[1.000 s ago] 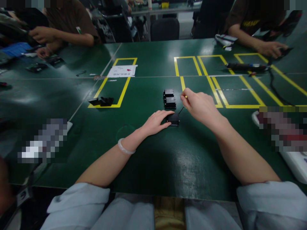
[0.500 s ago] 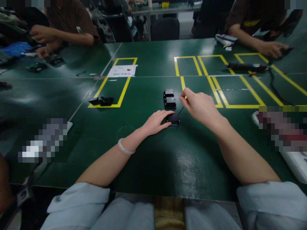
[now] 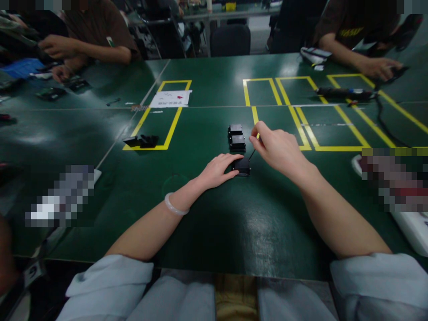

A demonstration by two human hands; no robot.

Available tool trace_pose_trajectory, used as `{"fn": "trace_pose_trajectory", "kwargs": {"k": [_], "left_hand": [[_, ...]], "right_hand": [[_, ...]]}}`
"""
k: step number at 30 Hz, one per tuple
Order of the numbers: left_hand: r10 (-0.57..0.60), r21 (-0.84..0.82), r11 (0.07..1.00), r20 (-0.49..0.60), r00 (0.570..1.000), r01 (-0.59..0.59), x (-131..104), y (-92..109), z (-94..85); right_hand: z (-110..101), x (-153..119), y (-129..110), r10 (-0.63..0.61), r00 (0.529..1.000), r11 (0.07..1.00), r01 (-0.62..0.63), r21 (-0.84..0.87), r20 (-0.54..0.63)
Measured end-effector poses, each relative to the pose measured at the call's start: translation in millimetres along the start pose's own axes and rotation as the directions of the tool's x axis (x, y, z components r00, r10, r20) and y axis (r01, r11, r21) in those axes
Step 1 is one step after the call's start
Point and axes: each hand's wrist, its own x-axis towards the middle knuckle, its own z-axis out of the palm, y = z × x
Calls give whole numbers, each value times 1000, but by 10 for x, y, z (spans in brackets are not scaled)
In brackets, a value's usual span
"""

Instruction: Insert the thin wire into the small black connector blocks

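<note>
My left hand grips a small black box-shaped part from its left side, thumb in front and fingers behind. The part rests on the green table. Closed in a pinch, my right hand holds a thin dark rod-like tool at a slant. Its lower end meets the right rear corner of the part; the exact tip is too small to make out. Just behind stand two similar black box-shaped parts, one in front of the other.
Yellow tape frames mark the table. Black pieces and a white paper lie left. A black cylindrical tool with a cable lies right. Blurred-out objects flank both arms. Co-workers' hands work across the table.
My right hand has turned very slightly, with the thin tool still in its pinch. The left hand and the black part stay in place.
</note>
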Motion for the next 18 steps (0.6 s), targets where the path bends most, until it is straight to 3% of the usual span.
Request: {"fn": "trace_pose_trajectory", "kwargs": {"k": [18], "left_hand": [[-7,-9,1000,7,1000,7,5,9,-16]], "right_hand": [[-4,-6,-11,1,1000,1000,-1,12,-1]]}}
